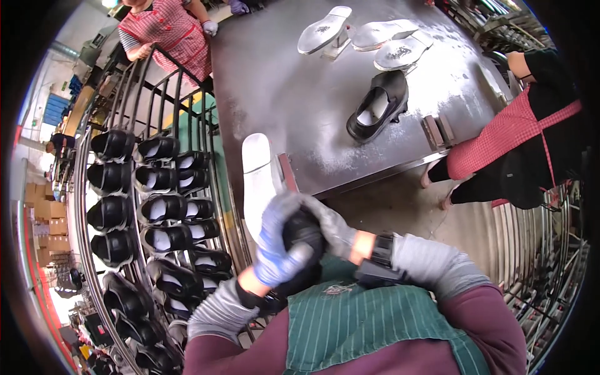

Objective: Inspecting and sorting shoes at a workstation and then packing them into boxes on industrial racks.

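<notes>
Close in front of my body, both gloved hands hold a black shoe [300, 232]. My left hand [276, 247], in a blue and white glove, wraps round its left side. My right hand [331, 226], in a grey glove, is bent over its far right side. The fingers partly cover the shoe, so its full shape is hidden. Just beyond my left hand, a white sole-shaped form [256, 159] lies along the table's near left edge. Farther off, another black shoe [379, 106] with a pale insole sits on the metal table [300, 119].
Several white sole-shaped forms [325, 30] stand at the table's far side. A brown block fixture [437, 132] sits by its right edge. To my left is a metal rack [209, 131] full of black shoes. People in red checked aprons stand far left and at right.
</notes>
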{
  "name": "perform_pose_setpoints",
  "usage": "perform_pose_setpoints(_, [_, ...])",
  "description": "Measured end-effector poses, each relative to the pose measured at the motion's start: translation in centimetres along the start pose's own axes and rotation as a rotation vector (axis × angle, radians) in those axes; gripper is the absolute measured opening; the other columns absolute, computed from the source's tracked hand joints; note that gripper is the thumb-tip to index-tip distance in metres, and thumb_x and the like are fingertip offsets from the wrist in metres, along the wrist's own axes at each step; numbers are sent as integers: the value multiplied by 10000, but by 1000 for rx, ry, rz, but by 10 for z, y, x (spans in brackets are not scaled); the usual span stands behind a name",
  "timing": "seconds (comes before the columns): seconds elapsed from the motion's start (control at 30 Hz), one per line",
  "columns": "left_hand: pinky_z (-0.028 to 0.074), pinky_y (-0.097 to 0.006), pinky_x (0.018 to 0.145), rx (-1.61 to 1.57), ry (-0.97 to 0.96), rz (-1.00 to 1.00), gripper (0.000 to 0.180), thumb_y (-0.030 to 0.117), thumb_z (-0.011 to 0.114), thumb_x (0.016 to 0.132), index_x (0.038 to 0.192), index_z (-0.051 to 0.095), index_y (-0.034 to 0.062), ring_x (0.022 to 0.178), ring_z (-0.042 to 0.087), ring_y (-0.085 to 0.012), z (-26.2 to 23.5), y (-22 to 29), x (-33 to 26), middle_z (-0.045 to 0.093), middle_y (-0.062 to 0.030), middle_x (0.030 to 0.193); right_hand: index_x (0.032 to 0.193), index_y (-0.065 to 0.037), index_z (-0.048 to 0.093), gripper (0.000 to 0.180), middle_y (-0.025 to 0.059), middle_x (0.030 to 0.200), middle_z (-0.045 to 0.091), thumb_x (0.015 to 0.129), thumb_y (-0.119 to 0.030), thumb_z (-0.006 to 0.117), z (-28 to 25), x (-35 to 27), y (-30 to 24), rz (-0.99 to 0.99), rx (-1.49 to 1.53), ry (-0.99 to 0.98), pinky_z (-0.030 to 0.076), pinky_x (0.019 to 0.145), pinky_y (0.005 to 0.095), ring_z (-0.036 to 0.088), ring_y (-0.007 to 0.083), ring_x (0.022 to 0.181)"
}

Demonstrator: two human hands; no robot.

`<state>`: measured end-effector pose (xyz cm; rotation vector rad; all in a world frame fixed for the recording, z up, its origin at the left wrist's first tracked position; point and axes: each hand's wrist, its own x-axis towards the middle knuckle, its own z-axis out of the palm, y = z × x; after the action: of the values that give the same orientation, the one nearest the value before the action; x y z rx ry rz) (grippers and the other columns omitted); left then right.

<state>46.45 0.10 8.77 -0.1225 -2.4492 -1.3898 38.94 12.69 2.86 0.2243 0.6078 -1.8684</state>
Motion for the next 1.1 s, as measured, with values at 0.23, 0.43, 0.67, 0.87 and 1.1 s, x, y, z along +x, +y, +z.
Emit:
perform_pose_setpoints(0.23, [310, -410, 1052, -34, 531, -174, 628, 289, 604, 870, 1350, 351, -29, 1251, 401, -297, 31, 0, -65, 424, -172, 1346, 711, -44, 594, 227, -25, 609, 544, 850, -214, 649, -1, -88, -47, -451, -1049, -22, 415, 552, 236, 486, 57, 596])
perform_pose_setpoints(0.43, [497, -336, 719, -586, 785, -887, 522, 315, 552, 915, 1320, 372, 41, 961, 563, -211, 45, -56, -85, 534, -114, 1153, 853, -52, 575, 213, 145, 823, 589, 770, -193, 711, 7, -6, -139, -1415, -1810, -42, 448, 727, 416, 570, 327, 789])
perform_pose_setpoints(0.67, [414, -275, 348, -738, 563, -830, 671, 445, 692, 796, 1213, 372, 28, 510, 573, -184, -9, -106, -12, 592, -113, 856, 848, -196, 707, 130, 31, 838, 659, 805, -292, 631, -71, 97, -174, -417, -2415, 374, 248, 1028, 450, 599, 238, 906])
perform_pose_setpoints(0.87, [506, -306, 465, -633, 277, -785, 480, 298, 597, 890, 1253, 415, 42, 763, 615, -193, -66, -198, 137, 622, -117, 1003, 850, -165, 697, 189, 44, 874, 638, 768, -332, 667, -84, 84, -172, -429, -2219, 415, 430, 852, 385, 586, 237, 902])
perform_pose_setpoints(1.1, [492, -350, 662, 728, 665, -67, 316, 178, 630, 849, 1108, 547, 18, 758, 588, -202, -28, -220, 294, 609, -99, 871, 1254, -30, 474, 560, 196, 1219, 486, 763, -189, 689, -107, 49, -181, -835, -1889, 822, 351, 1001, 413, 450, 361, 1139])
